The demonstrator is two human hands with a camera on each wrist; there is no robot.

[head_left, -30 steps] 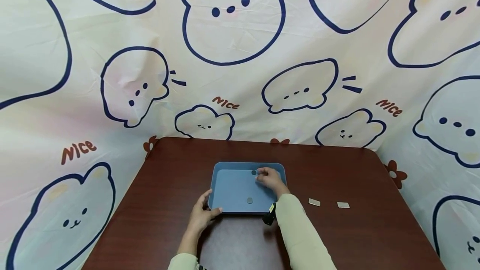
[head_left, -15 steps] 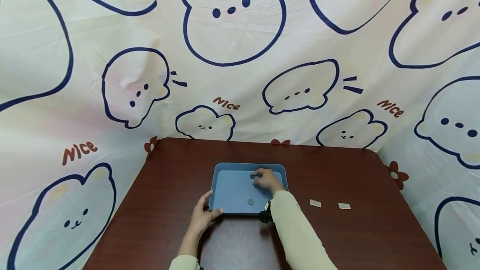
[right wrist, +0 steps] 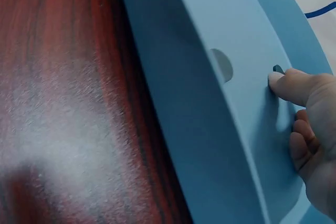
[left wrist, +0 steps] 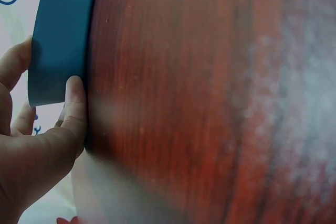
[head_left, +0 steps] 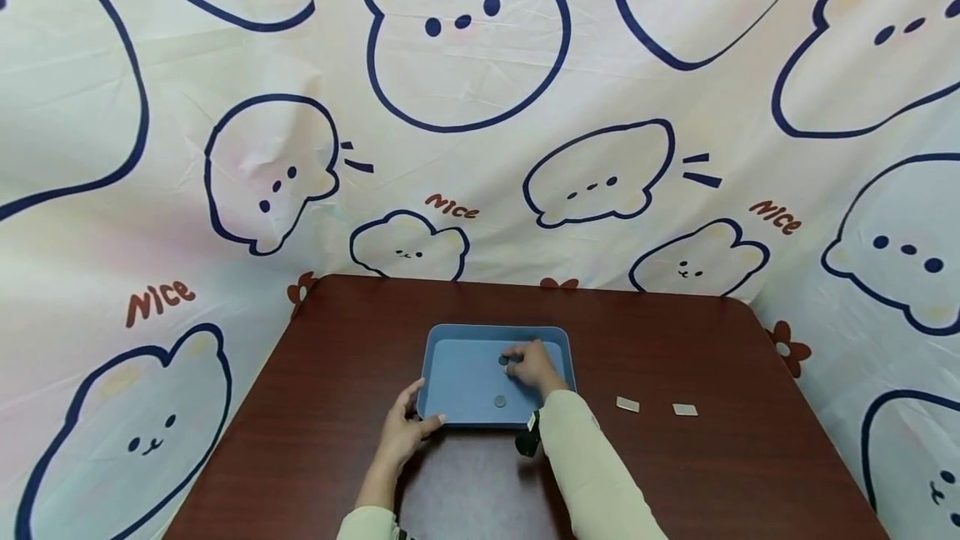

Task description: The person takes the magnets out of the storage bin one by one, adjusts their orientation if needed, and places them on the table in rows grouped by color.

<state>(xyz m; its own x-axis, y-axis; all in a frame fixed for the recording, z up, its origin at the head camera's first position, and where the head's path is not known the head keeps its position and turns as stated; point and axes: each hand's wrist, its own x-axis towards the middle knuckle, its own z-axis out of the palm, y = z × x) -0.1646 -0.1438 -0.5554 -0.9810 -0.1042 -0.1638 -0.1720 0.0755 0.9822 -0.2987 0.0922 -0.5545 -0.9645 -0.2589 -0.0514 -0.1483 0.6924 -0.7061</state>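
Blue tray at the lower centre of the head view, its near left corner gripped by the left hand, much as a second ago. Slightly lower in the frame than in the earlier pictures: right hand and, pinched at its thumb and forefinger, dark disc, shifted from beside the far wall of the tray toward grey disc, itself unmoved on the tray floor. Only from the right wrist: dark disc tipped almost edge-on to the camera, remaining fingers folded toward the palm, grey disc lying flat and partly cut off by the near rim; contact between dark disc and tray floor impossible to tell. Only from the left wrist: thumb laid flat against the tray's outer wall, another finger across its opposite edge. Only from the head: nearer card and farther card, both small and pale, on the worktop right of the tray, well apart from each other. Raised rim all round, right sleeve just outside the near right corner; broad stretch of tray floor to the left of both discs, wide wood-grained surface on either side, far edge against patterned cloth.
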